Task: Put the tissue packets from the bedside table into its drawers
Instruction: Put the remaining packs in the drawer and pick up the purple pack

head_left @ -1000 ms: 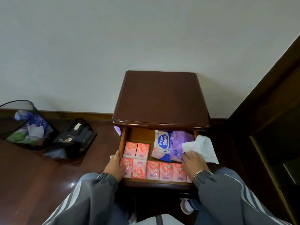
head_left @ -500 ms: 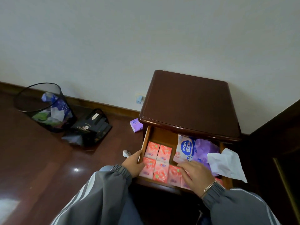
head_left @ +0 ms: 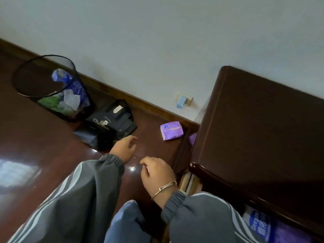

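Note:
A small purple tissue packet (head_left: 171, 130) lies on the dark floor left of the bedside table (head_left: 259, 130), near the skirting board. My left hand (head_left: 124, 148) hovers above the floor, fingers loosely apart, short of the packet and holding nothing. My right hand (head_left: 157, 174), with a bracelet on the wrist, hangs beside it with fingers curled and nothing visible in them. The top drawer (head_left: 190, 181) stands open under the table top. A blue and white tissue pack (head_left: 259, 225) shows in the drawer at the bottom right; most of the drawer is hidden.
A black mesh waste bin (head_left: 52, 88) with rubbish stands at the left by the wall. A black paper bag (head_left: 108, 125) lies next to it. A blue charger (head_left: 181, 102) sits in a wall socket. My knee (head_left: 129, 223) is at the bottom.
The view has swung left, away from the drawer. Both hands have left the drawer and moved out over the floor toward the purple packet.

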